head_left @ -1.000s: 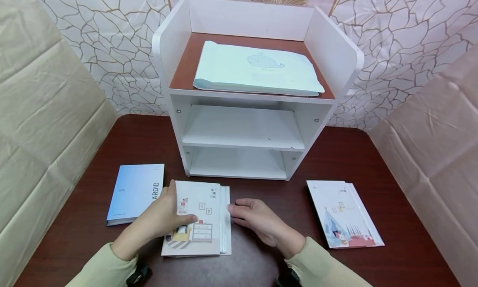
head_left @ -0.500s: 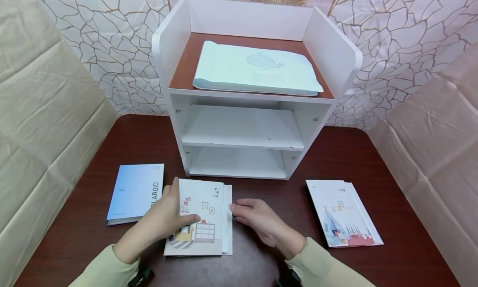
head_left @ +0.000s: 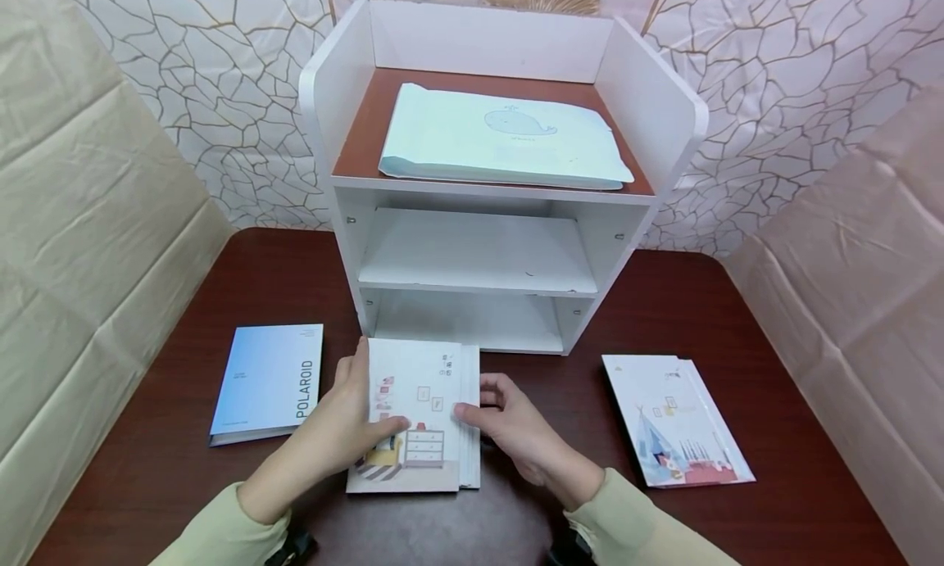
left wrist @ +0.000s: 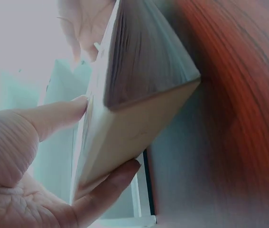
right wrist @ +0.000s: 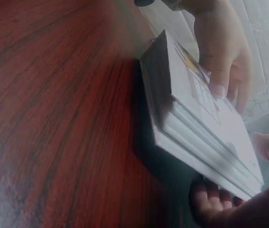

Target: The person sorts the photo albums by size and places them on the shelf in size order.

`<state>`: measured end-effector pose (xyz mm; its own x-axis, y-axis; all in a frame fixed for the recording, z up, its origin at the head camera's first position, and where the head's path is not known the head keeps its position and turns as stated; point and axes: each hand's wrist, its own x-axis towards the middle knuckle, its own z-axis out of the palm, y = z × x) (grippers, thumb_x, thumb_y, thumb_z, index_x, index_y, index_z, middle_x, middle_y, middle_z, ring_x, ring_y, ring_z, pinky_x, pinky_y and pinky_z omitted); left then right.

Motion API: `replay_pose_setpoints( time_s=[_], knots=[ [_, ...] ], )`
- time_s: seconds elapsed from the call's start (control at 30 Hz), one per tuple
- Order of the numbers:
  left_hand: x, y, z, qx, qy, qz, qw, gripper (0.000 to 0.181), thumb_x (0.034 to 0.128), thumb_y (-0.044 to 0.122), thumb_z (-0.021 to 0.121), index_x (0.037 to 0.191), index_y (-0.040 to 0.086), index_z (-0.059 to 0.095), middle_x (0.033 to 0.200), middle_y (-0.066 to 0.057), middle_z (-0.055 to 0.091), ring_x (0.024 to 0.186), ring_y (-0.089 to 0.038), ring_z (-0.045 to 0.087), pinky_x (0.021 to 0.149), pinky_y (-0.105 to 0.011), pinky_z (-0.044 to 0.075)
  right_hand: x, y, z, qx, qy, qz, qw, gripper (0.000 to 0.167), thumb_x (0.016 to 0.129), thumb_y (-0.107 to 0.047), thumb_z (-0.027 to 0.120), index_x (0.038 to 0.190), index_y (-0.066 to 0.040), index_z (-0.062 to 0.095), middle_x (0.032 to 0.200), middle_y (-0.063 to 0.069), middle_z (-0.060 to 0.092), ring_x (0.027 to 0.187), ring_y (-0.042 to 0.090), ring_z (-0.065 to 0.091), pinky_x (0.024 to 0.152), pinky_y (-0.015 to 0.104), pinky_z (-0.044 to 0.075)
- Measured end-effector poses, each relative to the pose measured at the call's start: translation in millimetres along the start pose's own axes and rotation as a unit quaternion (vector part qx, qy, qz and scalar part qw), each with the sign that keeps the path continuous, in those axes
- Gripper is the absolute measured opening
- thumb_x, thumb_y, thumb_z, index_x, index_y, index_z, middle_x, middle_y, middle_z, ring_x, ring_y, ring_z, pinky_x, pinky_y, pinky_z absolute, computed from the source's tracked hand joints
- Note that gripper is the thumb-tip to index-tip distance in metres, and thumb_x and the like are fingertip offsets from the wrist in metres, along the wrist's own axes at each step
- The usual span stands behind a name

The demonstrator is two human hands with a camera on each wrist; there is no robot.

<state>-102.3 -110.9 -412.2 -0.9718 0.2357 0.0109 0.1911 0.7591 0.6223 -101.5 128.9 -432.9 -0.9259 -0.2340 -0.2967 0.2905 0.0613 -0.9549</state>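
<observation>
A thick white book (head_left: pixel 416 369) with a drawn room and chest of drawers on its cover is held between both hands, in front of the shelf unit. My left hand (head_left: pixel 335 431) grips its left side, thumb over the cover and fingers on the spine, as the left wrist view shows. At the opposite edge my right hand (head_left: pixel 512 431) has its thumb on the cover and its fingers beneath. In the right wrist view the book (right wrist: pixel 210 123) is tilted, with its lower side raised off the dark wood at the right.
A white shelf unit (head_left: pixel 479 191) stands behind, with a whale-print packet (head_left: pixel 509 144) on top. A blue POLAROID book (head_left: pixel 269 378) lies on the table (head_left: pixel 804 435) at the left. Another white book (head_left: pixel 671 423) with a tent drawing lies at the right.
The book has moved right and toward the shelf unit, lifting off the table. My right thumb has come onto its cover, where earlier the right fingertips only met its edge.
</observation>
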Motion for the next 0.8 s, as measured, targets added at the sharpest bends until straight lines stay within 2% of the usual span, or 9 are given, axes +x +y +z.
replay_pose_setpoints(
  time_s=[0.17,0.3,0.57,0.7,0.8],
  knots=[
    [0.2,3.4,4.5,-0.018,0.003,0.008,0.9998,0.120,0.0734,0.031,0.086,0.152,-0.003,0.002,0.139,-0.027,0.033,0.095,-0.026,0.057,0.082,-0.040,0.051,-2.0,2,0,0.009,-0.025,0.000,0.9997,0.063,0.091,-0.013,0.069,0.137,-0.004,0.026,0.110,0.020,0.060,0.090,0.027,0.066,0.075,0.039,0.055],
    [-0.4,5.1,7.3,-0.021,0.009,0.015,0.9996,0.120,0.0733,0.032,0.086,0.153,-0.001,0.003,0.143,-0.026,0.031,0.102,-0.028,0.057,0.086,-0.041,0.050,-3.3,3,0,0.011,-0.032,-0.010,0.9994,0.060,0.094,-0.010,0.064,0.136,-0.006,0.023,0.113,0.020,0.062,0.090,0.029,0.067,0.073,0.041,0.056],
    [-2.9,6.5,10.1,-0.056,0.054,0.041,0.9961,0.116,0.0733,0.027,0.086,0.155,0.007,0.006,0.142,-0.018,0.035,0.099,-0.022,0.056,0.084,-0.038,0.050,-3.9,2,-5,0.005,-0.007,-0.050,0.9987,0.050,0.096,-0.013,0.062,0.133,-0.007,0.029,0.116,0.021,0.061,0.090,0.029,0.067,0.072,0.042,0.056],
    [-2.9,9.0,9.2,-0.097,0.066,0.056,0.9916,0.114,0.0752,0.025,0.085,0.156,0.016,0.004,0.138,-0.012,0.039,0.102,-0.021,0.055,0.080,-0.035,0.052,-4.7,-3,-10,0.012,0.015,-0.079,0.9967,0.049,0.095,-0.010,0.063,0.133,-0.011,0.033,0.117,0.020,0.062,0.090,0.029,0.068,0.071,0.043,0.056],
    [-2.1,11.9,9.1,-0.135,0.063,0.071,0.9862,0.110,0.0756,0.023,0.085,0.156,0.018,0.009,0.130,-0.007,0.046,0.102,-0.017,0.055,0.079,-0.033,0.052,-6.6,-9,-14,0.024,0.027,-0.098,0.9945,0.048,0.095,-0.007,0.062,0.134,-0.014,0.035,0.118,0.019,0.062,0.089,0.031,0.068,0.071,0.044,0.057]
  ],
)
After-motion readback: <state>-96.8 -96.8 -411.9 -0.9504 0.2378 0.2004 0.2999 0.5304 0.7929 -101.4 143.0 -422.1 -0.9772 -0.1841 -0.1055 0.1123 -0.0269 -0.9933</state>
